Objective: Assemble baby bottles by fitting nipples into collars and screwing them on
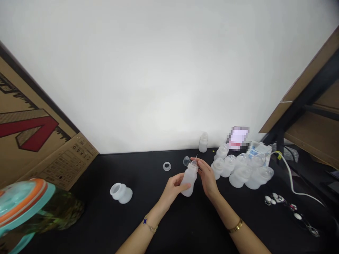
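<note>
My left hand (pixel 173 187) is wrapped round the lower body of a frosted white plastic bottle (pixel 189 178), tilted over the black table (pixel 148 218). My right hand (pixel 206 174) is closed at the bottle's top, fingers pinched on its clear teat and a thin pin-like piece that I cannot make out clearly. A clear ring (pixel 167 166) and a small clear dome cap (pixel 186 161) lie just behind the bottle. Another frosted bottle (pixel 121 193) lies on its side to the left.
Several capped bottles (pixel 242 169) are clustered at the right, one more bottle (pixel 203 141) stands by the white wall. Cardboard boxes (pixel 39 141) lean at left, a teal and orange lid (pixel 21 201) sits near left. A white cable (pixel 291 180) and small parts (pixel 275 199) lie right.
</note>
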Demonstrator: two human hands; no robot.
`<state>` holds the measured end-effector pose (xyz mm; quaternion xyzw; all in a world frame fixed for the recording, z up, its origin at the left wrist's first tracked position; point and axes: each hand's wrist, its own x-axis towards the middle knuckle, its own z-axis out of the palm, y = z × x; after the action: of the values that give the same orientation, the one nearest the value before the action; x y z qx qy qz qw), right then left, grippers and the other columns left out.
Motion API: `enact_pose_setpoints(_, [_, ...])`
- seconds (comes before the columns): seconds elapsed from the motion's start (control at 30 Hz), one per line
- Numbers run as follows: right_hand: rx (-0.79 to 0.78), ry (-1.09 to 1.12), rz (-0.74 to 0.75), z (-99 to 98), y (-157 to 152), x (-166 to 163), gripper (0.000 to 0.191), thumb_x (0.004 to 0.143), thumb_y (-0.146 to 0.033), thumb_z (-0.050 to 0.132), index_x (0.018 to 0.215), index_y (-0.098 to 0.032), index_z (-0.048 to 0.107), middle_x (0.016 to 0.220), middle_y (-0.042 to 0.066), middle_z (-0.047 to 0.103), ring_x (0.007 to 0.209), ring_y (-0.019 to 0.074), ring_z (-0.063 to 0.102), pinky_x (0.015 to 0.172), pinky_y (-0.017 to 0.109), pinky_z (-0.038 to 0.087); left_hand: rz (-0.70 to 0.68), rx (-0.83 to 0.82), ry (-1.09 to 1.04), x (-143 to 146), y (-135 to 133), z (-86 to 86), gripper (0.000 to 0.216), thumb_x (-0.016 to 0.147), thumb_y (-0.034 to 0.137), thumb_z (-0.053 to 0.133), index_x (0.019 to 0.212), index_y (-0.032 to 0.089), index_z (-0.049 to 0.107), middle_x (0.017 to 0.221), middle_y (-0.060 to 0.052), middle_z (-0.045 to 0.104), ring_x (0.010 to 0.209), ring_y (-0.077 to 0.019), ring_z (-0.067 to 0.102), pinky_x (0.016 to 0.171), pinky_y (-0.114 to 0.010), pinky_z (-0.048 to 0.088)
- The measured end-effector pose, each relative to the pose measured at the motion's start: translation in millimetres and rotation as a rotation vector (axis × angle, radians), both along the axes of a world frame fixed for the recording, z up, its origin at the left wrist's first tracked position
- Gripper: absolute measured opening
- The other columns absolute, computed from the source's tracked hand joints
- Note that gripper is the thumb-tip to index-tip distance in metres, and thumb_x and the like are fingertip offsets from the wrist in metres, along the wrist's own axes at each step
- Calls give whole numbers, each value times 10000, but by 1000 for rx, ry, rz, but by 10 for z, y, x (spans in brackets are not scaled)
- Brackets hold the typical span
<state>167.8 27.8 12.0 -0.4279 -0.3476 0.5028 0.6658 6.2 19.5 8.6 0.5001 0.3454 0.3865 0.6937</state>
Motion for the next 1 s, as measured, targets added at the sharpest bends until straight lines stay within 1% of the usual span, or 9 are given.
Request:
enact_pose_setpoints(0.27, [-6,3,-1,-33,16,20,321,819,-497,661,979,-240,766,1128,61,729,1049,275,618,805,357,483,3,0,0,-4,6,3,512,679,340,835,1143,165,710,1144,-115,724,1109,-328,634,960,-380,459])
enact_pose_setpoints(0.43, [-6,22,-7,-18,14,40,331,827,-525,631,976,-263,769,1151,55,720,1037,266,610,778,348,469,18,8,-19,-16,14,0,506,692,336,824,1158,176,706,1176,-118,712,1152,-340,612,999,-403,438])
enact_pose_setpoints(0.67, [-37,91,79,6,13,62,413,855,-581,562,1035,-270,764,1222,63,694,1056,283,599,780,367,469,112,-18,-30,-11,37,-13,539,681,362,825,1166,167,693,1197,-122,701,1172,-346,600,1021,-421,420])
enact_pose_setpoints(0.87, [-79,107,184,-11,17,47,495,879,-638,478,1087,-281,752,1298,41,654,1218,296,523,920,395,435,99,-20,-16,-29,60,-53,524,692,337,823,1171,173,687,1200,-115,701,1179,-331,598,1008,-391,434])
enact_pose_setpoints(1.0, [-38,101,215,-11,8,43,470,895,-616,478,1098,-289,747,1334,39,631,1241,311,508,930,422,436,202,-64,1,-58,74,-47,510,727,368,796,1187,184,677,1193,-111,706,1171,-331,606,970,-385,462])
